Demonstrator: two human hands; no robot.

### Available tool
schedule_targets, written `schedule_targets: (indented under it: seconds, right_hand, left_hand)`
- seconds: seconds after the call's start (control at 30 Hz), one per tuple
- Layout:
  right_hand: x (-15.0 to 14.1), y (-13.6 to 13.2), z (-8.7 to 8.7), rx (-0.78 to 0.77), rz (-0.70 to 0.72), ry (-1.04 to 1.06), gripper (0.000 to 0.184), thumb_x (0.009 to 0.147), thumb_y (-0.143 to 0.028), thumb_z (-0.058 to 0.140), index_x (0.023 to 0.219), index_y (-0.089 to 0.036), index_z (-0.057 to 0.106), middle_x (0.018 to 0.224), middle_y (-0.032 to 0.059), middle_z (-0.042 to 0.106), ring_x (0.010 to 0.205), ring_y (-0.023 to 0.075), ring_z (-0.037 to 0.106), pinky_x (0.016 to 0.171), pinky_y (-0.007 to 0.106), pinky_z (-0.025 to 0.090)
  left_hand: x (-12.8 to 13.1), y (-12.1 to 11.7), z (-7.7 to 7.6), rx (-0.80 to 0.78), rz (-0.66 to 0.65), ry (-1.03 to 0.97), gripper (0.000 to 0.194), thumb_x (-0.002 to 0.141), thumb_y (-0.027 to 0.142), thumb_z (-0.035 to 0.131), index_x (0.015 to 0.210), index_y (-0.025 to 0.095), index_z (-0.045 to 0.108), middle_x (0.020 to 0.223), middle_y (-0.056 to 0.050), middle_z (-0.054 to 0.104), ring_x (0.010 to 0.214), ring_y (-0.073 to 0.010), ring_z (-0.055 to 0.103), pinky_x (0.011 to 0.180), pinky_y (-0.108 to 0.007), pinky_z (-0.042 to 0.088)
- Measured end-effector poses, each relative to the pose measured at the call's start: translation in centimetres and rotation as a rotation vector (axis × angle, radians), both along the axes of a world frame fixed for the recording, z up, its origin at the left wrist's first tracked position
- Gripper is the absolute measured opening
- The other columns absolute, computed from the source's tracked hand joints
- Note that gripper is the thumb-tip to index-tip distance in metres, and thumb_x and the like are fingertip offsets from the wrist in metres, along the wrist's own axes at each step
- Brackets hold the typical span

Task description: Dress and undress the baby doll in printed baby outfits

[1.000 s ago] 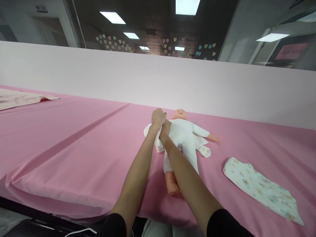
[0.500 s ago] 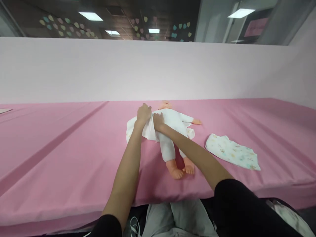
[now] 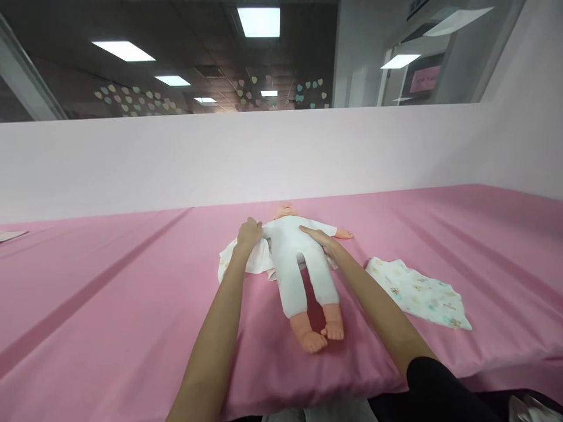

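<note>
A baby doll (image 3: pixel 288 249) in a white body suit lies on its back, its feet towards me. My left hand (image 3: pixel 250 232) is closed at the end of the doll's arm on the left; the doll's hand there is hidden. Under that arm spreads a white baby garment (image 3: pixel 259 258) with a small print, part of it beneath the doll. My right hand (image 3: pixel 320 237) rests on the side of the doll's torso, fingers stretched out across it. A little of the garment shows beside my right wrist.
A folded white printed baby cloth (image 3: pixel 420 293) lies to the right of the doll on the pink padded table (image 3: pixel 109 328). At the far left edge lies a flat pale item (image 3: pixel 12 235). A white wall (image 3: pixel 176 158) with a window above it closes off the back.
My right hand has moved from the lifted garment onto the doll's torso. The cloth over the doll's left-side torso has dropped away beside it. The view has tilted up.
</note>
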State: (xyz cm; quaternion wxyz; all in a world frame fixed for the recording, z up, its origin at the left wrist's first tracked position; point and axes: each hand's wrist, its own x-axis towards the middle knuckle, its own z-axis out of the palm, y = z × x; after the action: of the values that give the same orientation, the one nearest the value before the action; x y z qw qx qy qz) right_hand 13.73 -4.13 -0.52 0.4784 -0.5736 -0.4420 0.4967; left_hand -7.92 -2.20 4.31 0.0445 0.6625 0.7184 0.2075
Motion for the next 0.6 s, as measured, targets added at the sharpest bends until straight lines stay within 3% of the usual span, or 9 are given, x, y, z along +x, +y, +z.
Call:
schedule_targets:
  seconds: [0.13, 0.33, 0.47, 0.6]
  right_hand:
    - [-0.4, -0.1, 0.1, -0.111, 0.133, 0.073, 0.044, 0.074, -0.047, 0.068, 0.096, -0.009, 0.064, 0.083, 0.0145, 0.068, 0.08, 0.0215, 0.063, 0.067, 0.029, 0.051]
    - [-1.7, 1.1, -1.2, -0.068, 0.035, 0.075, 0.053, 0.071, -0.04, 0.073, 0.11, -0.008, 0.056, 0.098, 0.0135, 0.067, 0.08, 0.0185, 0.065, 0.066, 0.028, 0.055]
    - [-2.1, 1.6, -1.4, -0.043, 0.0, 0.113, 0.051, 0.069, -0.032, 0.076, 0.11, -0.009, 0.056, 0.101, 0.0121, 0.067, 0.081, 0.0176, 0.066, 0.067, 0.028, 0.056]
    - [-2.1, 1.0, -0.5, -0.036, 0.001, 0.135, 0.058, 0.065, -0.028, 0.079, 0.114, -0.01, 0.052, 0.108, 0.0136, 0.066, 0.08, 0.0186, 0.067, 0.066, 0.03, 0.057]
  left_hand:
    - [0.7, 0.9, -1.5, 0.021, 0.027, 0.004, 0.035, 0.093, 0.027, 0.031, 0.112, 0.006, 0.052, 0.111, -0.02, 0.064, 0.107, -0.0279, 0.06, 0.082, -0.031, 0.044]
    - [1.4, 1.3, -3.3, 0.006, 0.001, 0.036, 0.037, 0.092, 0.029, 0.033, 0.114, 0.006, 0.052, 0.113, -0.022, 0.062, 0.109, -0.0311, 0.058, 0.084, -0.035, 0.044]
    - [1.3, 1.2, -3.5, 0.003, -0.008, 0.048, 0.037, 0.092, 0.028, 0.031, 0.113, 0.007, 0.052, 0.112, -0.022, 0.063, 0.107, -0.0309, 0.059, 0.082, -0.035, 0.044]
    - [0.6, 1.4, -3.0, 0.039, 0.033, -0.001, 0.036, 0.093, 0.029, 0.029, 0.11, 0.007, 0.053, 0.11, -0.021, 0.064, 0.105, -0.03, 0.06, 0.081, -0.034, 0.043]
